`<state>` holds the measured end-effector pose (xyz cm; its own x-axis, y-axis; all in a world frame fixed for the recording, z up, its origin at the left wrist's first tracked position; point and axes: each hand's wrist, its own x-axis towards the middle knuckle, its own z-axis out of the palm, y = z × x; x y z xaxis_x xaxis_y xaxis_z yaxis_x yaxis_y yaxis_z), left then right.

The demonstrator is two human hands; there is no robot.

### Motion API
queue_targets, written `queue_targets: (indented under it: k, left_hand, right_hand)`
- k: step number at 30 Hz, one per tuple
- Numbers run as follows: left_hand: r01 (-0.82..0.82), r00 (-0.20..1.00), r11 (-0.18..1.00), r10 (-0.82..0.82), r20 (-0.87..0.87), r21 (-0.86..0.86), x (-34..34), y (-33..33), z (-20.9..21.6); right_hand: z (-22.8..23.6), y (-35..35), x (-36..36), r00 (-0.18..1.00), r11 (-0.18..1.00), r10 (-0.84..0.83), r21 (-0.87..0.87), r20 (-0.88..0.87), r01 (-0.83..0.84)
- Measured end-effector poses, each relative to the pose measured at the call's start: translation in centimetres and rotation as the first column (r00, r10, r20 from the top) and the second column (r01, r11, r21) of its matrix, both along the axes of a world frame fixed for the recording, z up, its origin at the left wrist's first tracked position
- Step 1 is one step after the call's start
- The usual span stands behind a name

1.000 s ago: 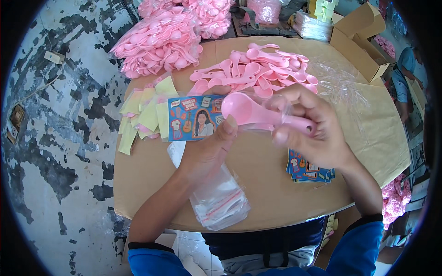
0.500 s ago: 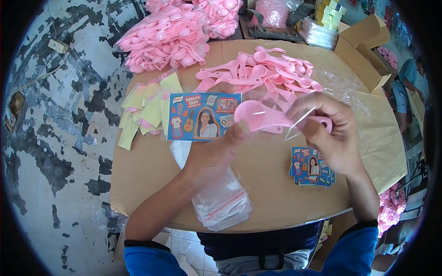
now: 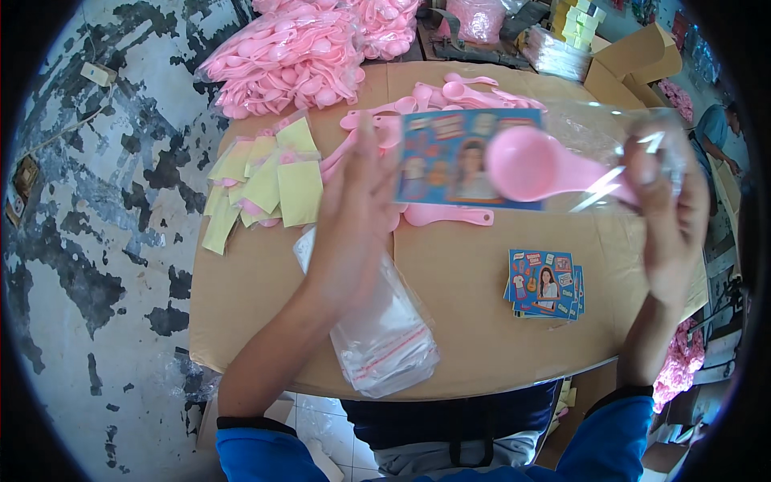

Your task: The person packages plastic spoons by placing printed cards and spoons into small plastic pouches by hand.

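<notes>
My right hand (image 3: 671, 209) grips one end of a clear plastic bag (image 3: 590, 124) and holds it up over the table. Inside lie a pink measuring spoon (image 3: 526, 165), its bowl toward the left, and a blue printed card (image 3: 434, 161) partly behind that bowl. My left hand (image 3: 353, 213), somewhat blurred, is raised beside the card's left edge. Its fingers are stretched out and it grips nothing. Below my left hand rests a stack of flat clear bags (image 3: 385, 329). A pile of loose pink spoons (image 3: 474, 96) is partly hidden behind the held packet.
Blue cards (image 3: 542, 285) are stacked at the right of the brown-covered table (image 3: 482, 337). Yellow-carded spoon packets (image 3: 261, 177) lie at the left. Large bags of pink spoons (image 3: 289, 64) and an open cardboard box (image 3: 634, 64) stand behind. Another person (image 3: 715, 136) is at far right.
The packet has moved right and up with my right hand, and the spoon sits further inside. My left hand has let go of it and straightened its fingers.
</notes>
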<state>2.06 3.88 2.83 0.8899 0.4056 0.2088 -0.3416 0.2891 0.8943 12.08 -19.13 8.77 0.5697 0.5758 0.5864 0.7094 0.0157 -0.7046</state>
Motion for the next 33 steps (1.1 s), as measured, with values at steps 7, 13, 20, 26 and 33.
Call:
queue_targets:
  k: [7,13,20,26,33]
  left_hand:
    - [0.063,0.986,0.765,-0.147,0.079,0.641,0.1,1.6,-0.8]
    - [0.208,0.975,0.576,-0.187,-0.120,0.791,-2.0,-4.3,-1.2]
    - [0.448,0.880,0.817,-0.331,-0.341,0.364,-1.2,-0.8,-1.1]
    - [0.486,0.868,0.761,-0.361,-0.341,0.431,-1.1,-0.4,-0.5]
    - [0.288,0.954,0.876,-0.228,-0.193,0.387,-0.7,-1.2,-0.9]
  right_hand:
    - [0.2,0.9,-0.3,0.979,0.984,-0.110,-0.119,0.172,0.131]
    - [-2.2,3.2,-1.6,0.986,0.987,0.119,-0.097,-0.115,-0.131]
    - [-4.2,4.1,1.4,0.984,0.997,-0.081,0.010,0.158,0.080]
    - [-4.9,4.6,1.4,0.952,0.969,0.188,-0.111,-0.241,-0.219]
    - [-5.4,4.9,1.4,0.984,0.988,0.137,-0.056,-0.118,-0.144]
